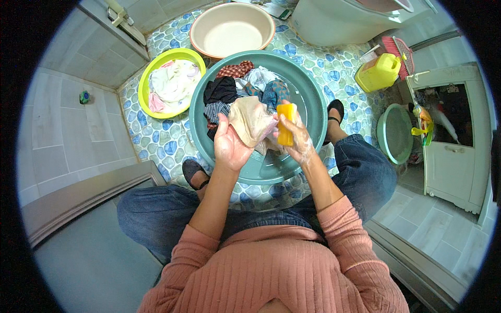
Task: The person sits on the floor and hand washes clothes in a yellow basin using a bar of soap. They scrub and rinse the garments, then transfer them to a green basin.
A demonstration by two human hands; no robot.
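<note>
My right hand [301, 142] is closed round a yellow bar of soap [285, 130], with suds on the skin. My left hand [231, 146] holds up a wet beige garment [247, 117], its thumb showing at the edge and the other fingers partly hidden by the cloth. The soap is at the garment's right side, where a pinkish part hangs. Both hands are over a large teal basin [307, 73]. In it lie a black garment [221, 89], a striped one [215, 111], a red checked one [236, 70] and a blue patterned one [275, 95], with water at the right.
Beyond stands a cream basin [233, 32]; at the left, a lime-green basin [143, 94] holds white and pink laundry [175, 86]. A yellow jug [378, 73], a pink broom [399, 55], a green tub [395, 133] and a white cabinet [454, 177] are at the right.
</note>
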